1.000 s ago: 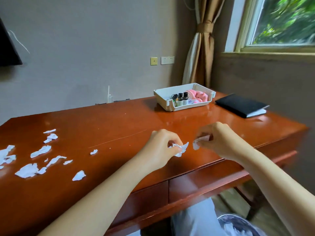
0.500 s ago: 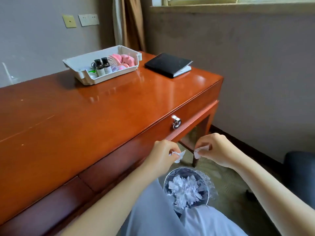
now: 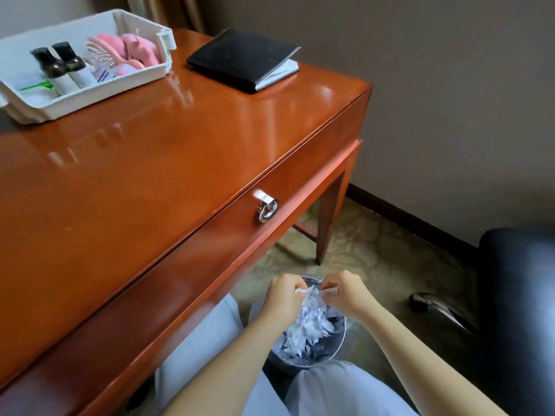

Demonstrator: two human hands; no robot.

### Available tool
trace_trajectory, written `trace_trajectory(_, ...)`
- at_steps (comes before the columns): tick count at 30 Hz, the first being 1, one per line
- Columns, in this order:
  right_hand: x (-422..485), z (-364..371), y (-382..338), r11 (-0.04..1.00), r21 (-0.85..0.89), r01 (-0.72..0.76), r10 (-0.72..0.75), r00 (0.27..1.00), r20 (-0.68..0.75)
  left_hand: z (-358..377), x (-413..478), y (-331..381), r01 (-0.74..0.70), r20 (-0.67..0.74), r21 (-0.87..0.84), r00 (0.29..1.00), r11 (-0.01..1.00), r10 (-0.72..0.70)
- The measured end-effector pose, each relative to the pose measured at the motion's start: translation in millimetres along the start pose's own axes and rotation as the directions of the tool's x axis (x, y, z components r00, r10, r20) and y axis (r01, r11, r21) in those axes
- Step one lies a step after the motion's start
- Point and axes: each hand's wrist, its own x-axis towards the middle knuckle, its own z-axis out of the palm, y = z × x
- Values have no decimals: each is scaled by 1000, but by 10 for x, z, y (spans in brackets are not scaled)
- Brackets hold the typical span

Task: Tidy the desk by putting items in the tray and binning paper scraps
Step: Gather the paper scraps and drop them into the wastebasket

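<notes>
A round waste bin (image 3: 336, 352) stands on the floor between my knees, holding several white paper scraps (image 3: 309, 325). Both hands hover just above its far rim. My left hand (image 3: 283, 295) pinches a small white scrap (image 3: 303, 291) at the fingertips. My right hand (image 3: 345, 292) pinches another thin scrap (image 3: 329, 292). The white tray (image 3: 75, 106) sits at the back left of the desk with two small dark-capped bottles (image 3: 64, 70), a pink brush and pink items (image 3: 135, 52) inside.
A black notebook (image 3: 243, 60) lies on the desk's right end beside the tray. The wooden desk (image 3: 150, 163) has a drawer with a metal ring pull (image 3: 266, 210). A dark chair (image 3: 516, 310) stands at the right; the wall is close behind.
My view swung from the desktop down to the floor. Both hands carried their scraps off the desk edge and lowered to just over the bin, moving closer together.
</notes>
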Motion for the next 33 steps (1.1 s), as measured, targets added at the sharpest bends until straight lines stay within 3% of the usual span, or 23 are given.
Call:
trace_trajectory(5,240,217,117,997,7,-80,80,996,47,247,258,-149,56,72,4,996,998,-56)
trace_trajectory(11,350,273,190,996,-42,-76,81,989,122,258,332,-190,66,252,26,965,997,-70)
trace_trajectory(18,248,79,118,995,-97,-39,48,994,95,15,181,-61,-37,323,113,946,993,-1)
trace_trajectory(27,-181,-570,-442,961,-239,136,-131,991,35,-786,-425,316,-256,309,249,935,934,174)
trace_trajectory(33,-642,-1015,-1094,888,-314,335,-341,939,39,-1518,-1089,542,-383,222,322,920,866,324)
